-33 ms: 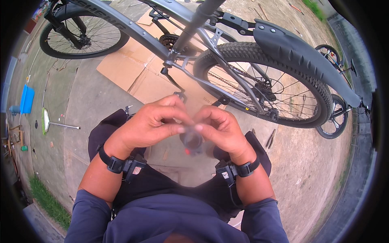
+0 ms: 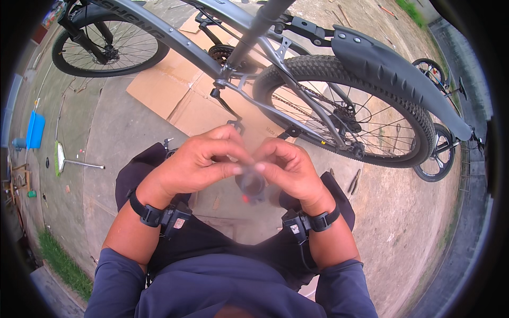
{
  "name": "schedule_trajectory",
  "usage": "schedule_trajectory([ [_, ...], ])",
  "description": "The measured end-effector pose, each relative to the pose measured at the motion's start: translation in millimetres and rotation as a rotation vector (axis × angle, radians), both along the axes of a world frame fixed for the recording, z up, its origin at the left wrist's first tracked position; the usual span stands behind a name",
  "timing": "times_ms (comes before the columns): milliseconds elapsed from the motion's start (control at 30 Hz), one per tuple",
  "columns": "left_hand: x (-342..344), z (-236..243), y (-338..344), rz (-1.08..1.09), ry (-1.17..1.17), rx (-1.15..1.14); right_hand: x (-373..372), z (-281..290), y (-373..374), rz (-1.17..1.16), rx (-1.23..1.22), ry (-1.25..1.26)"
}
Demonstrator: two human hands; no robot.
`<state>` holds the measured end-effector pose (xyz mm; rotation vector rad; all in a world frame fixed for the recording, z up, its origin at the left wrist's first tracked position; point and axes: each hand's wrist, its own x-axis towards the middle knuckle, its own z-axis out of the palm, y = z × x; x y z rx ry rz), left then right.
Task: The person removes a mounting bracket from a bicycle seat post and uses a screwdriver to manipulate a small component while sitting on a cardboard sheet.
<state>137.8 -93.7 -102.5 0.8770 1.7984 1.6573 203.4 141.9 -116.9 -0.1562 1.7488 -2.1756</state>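
At centre, just above the lap, keep left hand (image 2: 199, 164) and right hand (image 2: 289, 167) pinched shut on the small dark round part (image 2: 252, 184), fingertips meeting, steady and turned slowly, clear of the bicycle (image 2: 297, 79) at twelve o'clock.

Outdoor spot in flat daylight, bare concrete ground (image 2: 114, 132) all round. A grey bicycle (image 2: 297, 79) stands over flattened cardboard (image 2: 175, 90). Left of the bike there's a blue bin (image 2: 35, 129) and a broom (image 2: 66, 160), with a grass strip (image 2: 61, 262) further down.
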Motion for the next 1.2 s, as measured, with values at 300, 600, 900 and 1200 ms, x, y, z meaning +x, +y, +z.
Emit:
schedule_trajectory([
  [300, -0.1, -1.4, -1.0, 0.013, 0.007, -0.001, 0.2, -3.6, -1.2, 0.012, 0.062, -0.037],
  [600, -0.5, -1.1, -0.8, 0.01, -0.022, 0.004, 0.0, -0.6, 0.3, -0.001, 0.058, -0.027],
  [900, 0.3, -2.2, -1.3, 0.026, -0.049, 0.004, -1.8, -1.6, -0.2, -0.001, 0.206, 0.054],
  [1200, 0.3, -4.5, -1.2, 0.015, -0.072, 0.012, -0.2, -1.0, -0.3, -0.01, 0.11, 0.031],
])
